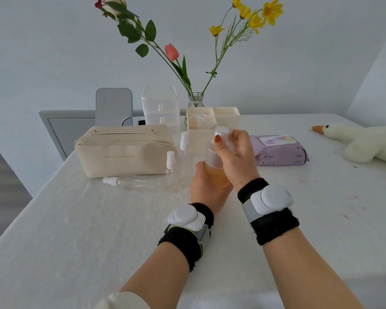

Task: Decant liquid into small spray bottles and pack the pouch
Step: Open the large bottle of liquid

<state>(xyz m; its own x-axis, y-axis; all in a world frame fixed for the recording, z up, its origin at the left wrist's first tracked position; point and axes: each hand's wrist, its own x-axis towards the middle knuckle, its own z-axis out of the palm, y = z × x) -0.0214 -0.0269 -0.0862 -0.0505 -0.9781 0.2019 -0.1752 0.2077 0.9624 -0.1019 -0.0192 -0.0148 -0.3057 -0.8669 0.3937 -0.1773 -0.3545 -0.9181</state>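
A cream zip pouch (123, 150) stands on the left of the white cloth table (76, 219). One small clear plastic spray bottle (132, 182) lies on its side in front of it. Two more small spray bottles (171, 168) stand just right of the pouch. Right of them, the left hand (207, 186) holds a big clear bottle of yellow liquid (216, 168) from below, and the right hand (236, 157) holds its clear round cap (222, 130) on top. Behind the pouch stand a grey mirror (114, 107) and a clear plastic drawer box (161, 105). A cream two-part bin (212, 123) stands behind the hands, with a glass flower vase (196, 100) behind it. A purple pack of wipes (279, 150) lies to the right, and a white plush goose (366, 141) farther right.

Pale wall (54, 52) behind a white-clothed table (76, 241), grey floor (0, 186) at left.
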